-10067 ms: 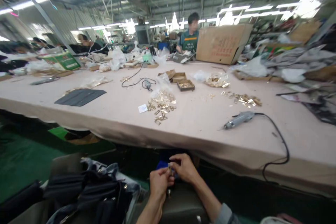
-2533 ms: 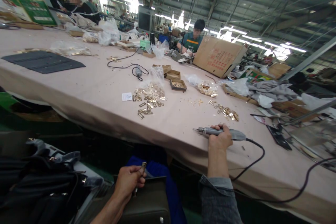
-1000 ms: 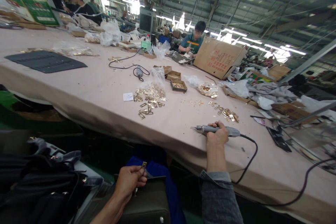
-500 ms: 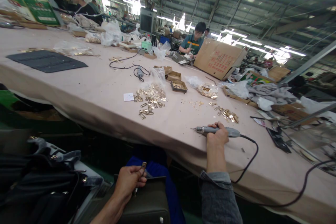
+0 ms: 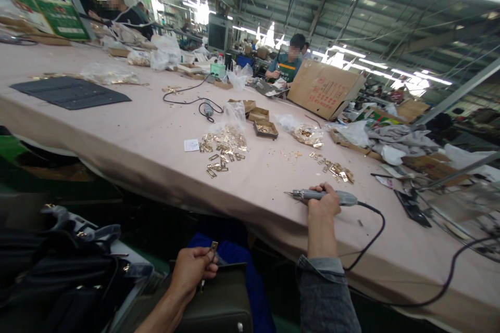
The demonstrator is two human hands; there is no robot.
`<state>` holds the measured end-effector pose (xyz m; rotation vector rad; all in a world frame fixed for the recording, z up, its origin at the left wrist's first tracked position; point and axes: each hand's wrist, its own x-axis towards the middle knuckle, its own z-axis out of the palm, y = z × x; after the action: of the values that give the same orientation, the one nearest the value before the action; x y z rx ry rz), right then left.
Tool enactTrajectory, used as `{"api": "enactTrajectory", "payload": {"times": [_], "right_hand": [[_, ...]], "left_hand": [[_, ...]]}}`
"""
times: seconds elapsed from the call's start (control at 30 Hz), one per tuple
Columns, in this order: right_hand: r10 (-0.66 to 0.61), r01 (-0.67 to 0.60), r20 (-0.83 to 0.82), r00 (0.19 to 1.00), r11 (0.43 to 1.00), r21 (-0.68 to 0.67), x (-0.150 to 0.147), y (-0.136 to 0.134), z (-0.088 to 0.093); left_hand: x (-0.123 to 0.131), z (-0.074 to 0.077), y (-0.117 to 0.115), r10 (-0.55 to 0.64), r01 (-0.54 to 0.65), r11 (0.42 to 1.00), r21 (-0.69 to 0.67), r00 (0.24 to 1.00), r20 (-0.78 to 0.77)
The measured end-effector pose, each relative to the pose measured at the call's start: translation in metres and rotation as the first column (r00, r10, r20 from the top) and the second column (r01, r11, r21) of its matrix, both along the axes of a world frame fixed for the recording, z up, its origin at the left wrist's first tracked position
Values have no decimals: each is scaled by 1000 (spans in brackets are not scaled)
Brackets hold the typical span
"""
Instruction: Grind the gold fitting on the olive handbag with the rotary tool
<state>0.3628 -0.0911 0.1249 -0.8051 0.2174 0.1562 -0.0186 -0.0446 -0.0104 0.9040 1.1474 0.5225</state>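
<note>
Grey corded screwdriver (image 5: 347,197) in the right hand (image 5: 325,203), gold-toned metal plate (image 5: 214,245) in the left hand (image 5: 192,269).
At four o'clock in the view, the right fingers wrap the screwdriver's body over the pinkish surface (image 5: 148,135), its bit pointing to nine o'clock. At seven o'clock, the left fingers pinch the metal plate (they hide its lower part) above a dark olive bag (image 5: 219,296). Loose gold-toned pieces (image 5: 226,141) lie near the view's centre, a white card (image 5: 191,145) at their nine o'clock.
</note>
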Motion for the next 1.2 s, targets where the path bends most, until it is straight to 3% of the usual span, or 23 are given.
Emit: {"api": "enactTrajectory", "payload": {"times": [0.63, 0.93, 1.07, 1.2], "right_hand": [[-42, 42, -2, 999, 999, -26, -4, 1, 3], [7, -7, 11, 1000, 1000, -23, -12, -7, 16], [121, -126, 94, 988, 990, 57, -44, -21, 27], [263, -287, 221, 939, 955, 82, -109, -31, 33]], "left_hand": [[-1, 0, -2, 7, -7, 1000, -6, 1000, 5], [-2, -4, -1, 1, -1, 1000, 11, 1000, 3], [1, 5, -4, 10, -10, 1000, 22, 1000, -5], [4, 20, -16, 57, -57, 998, 34, 998, 0]]}}
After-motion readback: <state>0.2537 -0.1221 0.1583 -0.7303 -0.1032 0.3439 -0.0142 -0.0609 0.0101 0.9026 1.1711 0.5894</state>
